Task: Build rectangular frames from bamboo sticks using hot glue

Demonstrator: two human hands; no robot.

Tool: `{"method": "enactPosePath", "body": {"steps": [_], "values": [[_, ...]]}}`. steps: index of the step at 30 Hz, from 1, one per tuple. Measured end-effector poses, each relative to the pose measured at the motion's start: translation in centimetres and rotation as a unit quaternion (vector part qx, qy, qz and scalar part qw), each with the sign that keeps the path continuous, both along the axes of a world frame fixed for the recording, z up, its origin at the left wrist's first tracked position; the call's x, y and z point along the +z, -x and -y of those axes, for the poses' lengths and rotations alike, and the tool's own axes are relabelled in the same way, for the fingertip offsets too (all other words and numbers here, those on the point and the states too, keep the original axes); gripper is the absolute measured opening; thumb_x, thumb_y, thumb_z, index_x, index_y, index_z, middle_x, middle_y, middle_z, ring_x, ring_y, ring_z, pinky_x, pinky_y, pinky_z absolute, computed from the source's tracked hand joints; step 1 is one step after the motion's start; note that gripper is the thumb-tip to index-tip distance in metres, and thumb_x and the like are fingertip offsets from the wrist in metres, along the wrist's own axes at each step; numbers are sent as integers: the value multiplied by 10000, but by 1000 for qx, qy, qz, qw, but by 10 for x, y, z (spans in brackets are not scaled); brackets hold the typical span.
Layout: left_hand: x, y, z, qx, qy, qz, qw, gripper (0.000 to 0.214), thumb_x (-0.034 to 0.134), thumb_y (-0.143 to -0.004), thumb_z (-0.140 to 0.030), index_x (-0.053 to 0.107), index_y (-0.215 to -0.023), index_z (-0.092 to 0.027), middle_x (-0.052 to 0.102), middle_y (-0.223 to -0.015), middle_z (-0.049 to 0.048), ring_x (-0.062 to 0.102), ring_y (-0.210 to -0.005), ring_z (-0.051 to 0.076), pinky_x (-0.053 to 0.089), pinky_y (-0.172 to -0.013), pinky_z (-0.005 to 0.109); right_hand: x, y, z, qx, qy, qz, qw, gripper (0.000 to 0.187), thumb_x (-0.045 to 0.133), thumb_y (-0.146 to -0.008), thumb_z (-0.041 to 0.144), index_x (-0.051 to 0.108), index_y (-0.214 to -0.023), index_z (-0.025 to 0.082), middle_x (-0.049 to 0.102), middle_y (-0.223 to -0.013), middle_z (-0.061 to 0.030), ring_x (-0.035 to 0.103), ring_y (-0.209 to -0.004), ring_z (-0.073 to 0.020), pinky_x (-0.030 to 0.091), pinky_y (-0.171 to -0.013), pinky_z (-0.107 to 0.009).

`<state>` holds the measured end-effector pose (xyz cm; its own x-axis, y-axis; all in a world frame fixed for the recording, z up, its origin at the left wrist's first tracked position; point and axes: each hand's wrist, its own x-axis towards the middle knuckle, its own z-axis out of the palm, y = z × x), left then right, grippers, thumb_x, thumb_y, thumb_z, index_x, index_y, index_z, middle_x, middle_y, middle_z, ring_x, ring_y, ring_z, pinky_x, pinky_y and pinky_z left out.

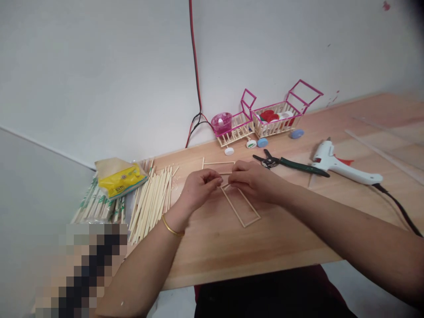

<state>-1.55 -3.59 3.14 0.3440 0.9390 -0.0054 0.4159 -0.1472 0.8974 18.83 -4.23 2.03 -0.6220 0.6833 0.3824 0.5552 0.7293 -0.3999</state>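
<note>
My left hand (pixel 201 187) is closed, thumb and forefinger pinched together above the table. Close to its right, my right hand (pixel 253 180) is closed too, fingertips down and nearly meeting the left ones. What either pinch holds is hidden or too small to make out. Below the hands lies a narrow rectangular frame of thin wooden sticks (pixel 229 204), its far end under my right fingers. Just beyond them is a second stick frame (pixel 218 163), partly covered by both hands. A short stretch of pale stick shows between the two hands.
Loose wooden sticks (pixel 150 201) lie left, beside a yellow packet (pixel 122 181) on bagged sticks (pixel 99 203). Two small stick carts (pixel 278 119) with bottle-cap wheels stand by the wall, a pink cup (pixel 221 123) at one. Green-handled pliers (pixel 301 167) and a corded white glue gun (pixel 351 170) lie right.
</note>
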Motion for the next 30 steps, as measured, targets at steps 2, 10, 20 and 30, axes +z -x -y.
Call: {"method": "enactPosePath", "body": {"steps": [2, 10, 20, 30], "values": [[6, 3, 0, -1, -65, -90, 994, 106, 603, -755, -239, 665, -762, -154, 667, -722, 14, 584, -673, 116, 435, -632, 237, -1, 0, 1, -10, 17, 17, 1000, 138, 524, -851, 209, 654, -845, 165, 560, -856, -64, 523, -773, -158, 389, -705, -287], [4, -2, 5, -79, -129, -231, 961, 160, 552, -738, -151, 698, -794, -179, 684, -785, 17, 597, -724, 136, 438, -647, 235, -1, 4, 0, -41, 51, 46, 997, 118, 560, -791, 187, 672, -818, 162, 571, -859, -73, 540, -802, -175, 388, -722, -292], [-1, -9, 7, -99, -181, -312, 928, 179, 517, -782, -182, 695, -793, -174, 682, -774, 32, 591, -733, 157, 425, -668, 257, -2, 7, -2, -36, 67, 63, 995, 152, 554, -804, 191, 694, -854, 161, 599, -851, -75, 557, -801, -172, 391, -714, -280], [-1, -11, 8, -92, -185, -323, 923, 177, 507, -791, -187, 682, -778, -173, 676, -786, 38, 591, -764, 164, 431, -701, 269, -1, -5, -7, -99, 132, -9, 986, 129, 531, -754, 156, 645, -815, 162, 634, -715, -32, 543, -637, -133, 396, -598, -248]]}}
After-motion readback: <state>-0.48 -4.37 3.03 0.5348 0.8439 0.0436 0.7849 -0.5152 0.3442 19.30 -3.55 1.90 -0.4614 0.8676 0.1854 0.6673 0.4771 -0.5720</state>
